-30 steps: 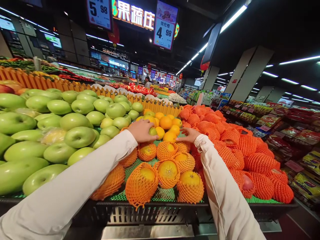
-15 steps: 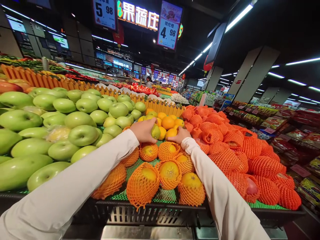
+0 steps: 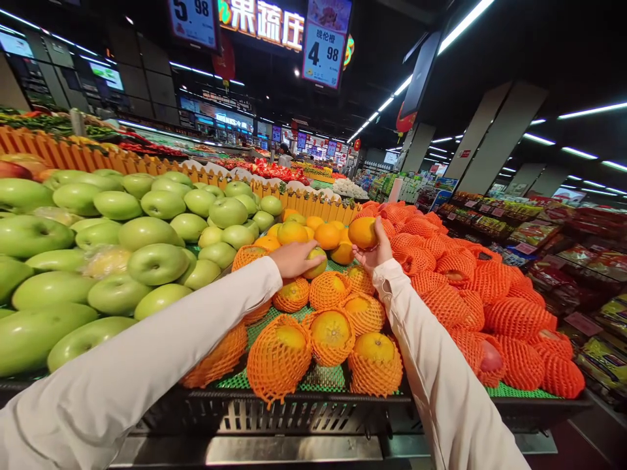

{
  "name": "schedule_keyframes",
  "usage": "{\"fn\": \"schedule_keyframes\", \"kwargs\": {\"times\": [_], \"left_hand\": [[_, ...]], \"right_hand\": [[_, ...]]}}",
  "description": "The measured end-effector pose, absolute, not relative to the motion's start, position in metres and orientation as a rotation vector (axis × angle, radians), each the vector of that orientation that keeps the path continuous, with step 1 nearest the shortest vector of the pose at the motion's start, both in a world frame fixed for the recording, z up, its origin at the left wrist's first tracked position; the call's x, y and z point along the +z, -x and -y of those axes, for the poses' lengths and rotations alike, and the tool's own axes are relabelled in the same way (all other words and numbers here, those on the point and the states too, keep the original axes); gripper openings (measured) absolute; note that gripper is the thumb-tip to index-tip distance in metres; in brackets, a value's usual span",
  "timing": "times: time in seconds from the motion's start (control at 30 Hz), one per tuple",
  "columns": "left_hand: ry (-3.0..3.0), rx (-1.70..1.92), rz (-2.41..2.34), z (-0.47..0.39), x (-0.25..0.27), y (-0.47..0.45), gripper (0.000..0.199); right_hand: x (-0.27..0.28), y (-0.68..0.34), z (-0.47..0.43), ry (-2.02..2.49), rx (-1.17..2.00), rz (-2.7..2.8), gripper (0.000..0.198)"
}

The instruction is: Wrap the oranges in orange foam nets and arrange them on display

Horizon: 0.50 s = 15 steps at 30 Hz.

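My right hand point(image 3: 378, 253) is closed around an orange point(image 3: 361, 232), raised above the pile, with the fingertips under the fruit. My left hand point(image 3: 294, 259) is closed on a greenish-yellow orange point(image 3: 316, 264), low over the display; its palm side is hidden from me. Behind both hands lie several loose oranges point(image 3: 327, 236) without nets. In front, oranges in orange foam nets point(image 3: 333, 328) sit on a green mesh mat point(image 3: 241, 380), several of them with their tops bare.
Green apples point(image 3: 157, 264) are heaped on the left. Fruits in red foam nets point(image 3: 519, 328) fill the right side. A yellow picket divider point(image 3: 318, 207) runs behind the oranges, and a black slatted crate edge point(image 3: 294, 418) borders the front. Price signs point(image 3: 326, 49) hang overhead.
My right hand has lifted an orange up and to the right, out of the loose pile. My left hand has shifted slightly right and down with the greenish-yellow orange.
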<state>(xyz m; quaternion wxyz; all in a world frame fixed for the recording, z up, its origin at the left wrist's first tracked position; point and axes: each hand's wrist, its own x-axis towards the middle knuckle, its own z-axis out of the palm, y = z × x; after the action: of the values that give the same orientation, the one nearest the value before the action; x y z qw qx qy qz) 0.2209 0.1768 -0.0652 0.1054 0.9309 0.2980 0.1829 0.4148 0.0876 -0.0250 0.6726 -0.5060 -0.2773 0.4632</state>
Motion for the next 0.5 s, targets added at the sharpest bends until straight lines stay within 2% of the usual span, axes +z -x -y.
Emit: {"fn": "schedule_keyframes", "kwargs": {"times": [0.23,0.37,0.5], "left_hand": [[-2.830,0.469,-1.004,-0.177,-0.060,-0.217,0.076],[-2.831,0.641,-1.031,-0.173,-0.061,-0.225,0.067],[-2.868,0.538,-0.954,-0.167,-0.066,-0.234,0.064]], "right_hand": [[-0.040,-0.417,-0.102,1.243,0.921,0.738,0.074],[-0.042,-0.419,-0.101,1.317,0.887,0.803,0.088],[-0.038,-0.416,-0.096,1.338,0.912,0.907,0.110]]}}
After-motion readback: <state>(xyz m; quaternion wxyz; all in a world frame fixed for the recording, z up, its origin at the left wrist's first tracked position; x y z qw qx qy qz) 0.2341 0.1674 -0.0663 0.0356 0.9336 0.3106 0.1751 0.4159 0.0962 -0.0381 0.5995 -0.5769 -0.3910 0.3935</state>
